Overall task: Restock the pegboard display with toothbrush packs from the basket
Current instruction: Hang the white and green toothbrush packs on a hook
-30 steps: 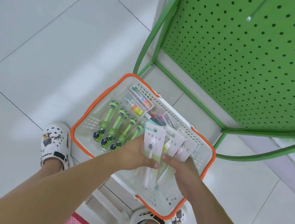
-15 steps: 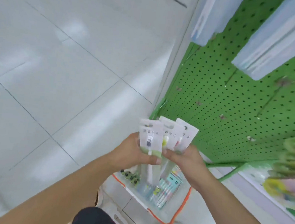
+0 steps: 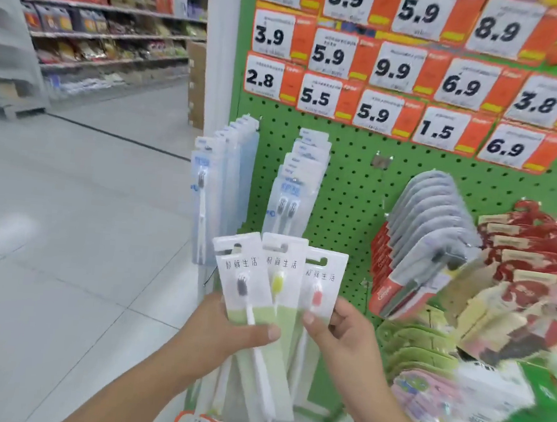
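Now, at the green pegboard (image 3: 345, 196) of a supermarket aisle, a person holds three fanned toothbrush packs (image 3: 277, 288) up in front of the display, below rows of price tags (image 3: 397, 69). The risk from here looks plain: the packs overlap loosely, so one could slip out of the fan and drop to the floor if a hand lets go to reach for a hook, and a hang-hole that misses its peg would leave a pack dangling or falling. The nearby hooks at left already carry blue-white packs (image 3: 226, 179) and a second hanging row (image 3: 301, 179), so crowding could also knock hung stock loose. The left hand (image 3: 222, 334) is closed on the lower part of the black-bristled and yellow-bristled packs, thumb across the front; the right hand (image 3: 343, 334) pinches the edge of the red-bristled pack between thumb and fingers. Both forearms reach forward and up from the near edge. The orange-rimmed basket (image 3: 184, 421) sits low at the near edge, just below the packs, its contents mostly out of view.
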